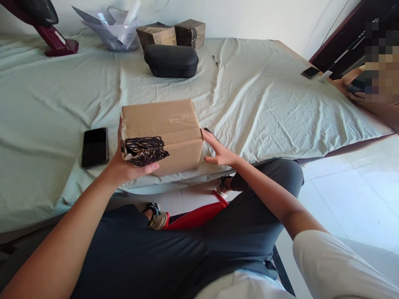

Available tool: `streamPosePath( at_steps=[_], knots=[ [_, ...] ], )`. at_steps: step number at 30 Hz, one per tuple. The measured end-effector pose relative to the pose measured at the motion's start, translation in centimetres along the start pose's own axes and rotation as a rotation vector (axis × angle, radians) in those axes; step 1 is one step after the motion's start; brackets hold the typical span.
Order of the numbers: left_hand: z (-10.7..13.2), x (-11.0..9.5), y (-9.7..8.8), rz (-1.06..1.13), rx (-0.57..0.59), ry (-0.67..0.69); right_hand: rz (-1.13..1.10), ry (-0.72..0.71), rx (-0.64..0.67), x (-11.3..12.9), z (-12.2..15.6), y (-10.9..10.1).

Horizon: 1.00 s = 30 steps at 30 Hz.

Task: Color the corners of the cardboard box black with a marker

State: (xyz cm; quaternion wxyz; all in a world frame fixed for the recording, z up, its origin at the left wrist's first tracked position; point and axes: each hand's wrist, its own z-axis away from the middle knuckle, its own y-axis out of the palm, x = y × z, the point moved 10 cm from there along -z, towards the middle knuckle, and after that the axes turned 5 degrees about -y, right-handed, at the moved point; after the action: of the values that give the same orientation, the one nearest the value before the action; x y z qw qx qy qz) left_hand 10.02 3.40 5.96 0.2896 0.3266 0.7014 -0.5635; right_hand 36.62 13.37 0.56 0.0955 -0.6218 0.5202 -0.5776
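A closed brown cardboard box (165, 124) rests near the front edge of the cloth-covered table, with black scribble across its front left corner. My left hand (127, 166) grips that corner, thumb along the front face and fingers round the left side, partly hidden. At the right side, my right hand (220, 151) has its fingers stretched out, the fingertips at the box's edge and the thumb apart. A small dark thing (209, 131) shows just behind those fingers; its kind is unclear. Left of the box lies a black smartphone (94, 147).
Behind the box are a black zip case (171, 61), two smaller cardboard boxes (190, 33), a pen (215, 60) and a plastic basket (114, 35). A dark red stand (56, 39) is at back left. Another person (352, 81) is at the far right, near another phone (310, 72).
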Motion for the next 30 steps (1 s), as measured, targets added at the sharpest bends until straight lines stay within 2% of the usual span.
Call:
streamPosePath(
  at_steps=[4,6,11,14,17,23,30],
  knots=[
    [-0.3,0.6,-0.1,-0.035,0.026,-0.081,0.482,0.478,-0.126,-5.1,1.0,-3.5],
    [-0.3,0.6,-0.1,-0.065,0.039,-0.081,0.577,0.589,-0.108,-6.0,1.1,-3.8],
    [0.0,0.8,-0.4,-0.121,-0.022,-0.03,0.578,0.65,-0.048,-6.0,0.6,-3.7],
    [0.3,1.0,-0.6,-0.08,-0.067,0.065,0.518,0.724,-0.066,-6.2,1.1,-4.4],
    [0.4,1.6,-0.4,-0.026,-0.06,0.111,0.523,0.777,-0.056,-6.4,1.5,-4.9],
    [0.6,1.1,0.4,0.058,0.034,0.102,0.566,0.8,0.068,-6.3,1.3,-4.3],
    [0.5,0.4,0.4,0.095,0.033,0.046,0.573,0.762,0.092,-5.8,1.1,-4.3]
  ],
)
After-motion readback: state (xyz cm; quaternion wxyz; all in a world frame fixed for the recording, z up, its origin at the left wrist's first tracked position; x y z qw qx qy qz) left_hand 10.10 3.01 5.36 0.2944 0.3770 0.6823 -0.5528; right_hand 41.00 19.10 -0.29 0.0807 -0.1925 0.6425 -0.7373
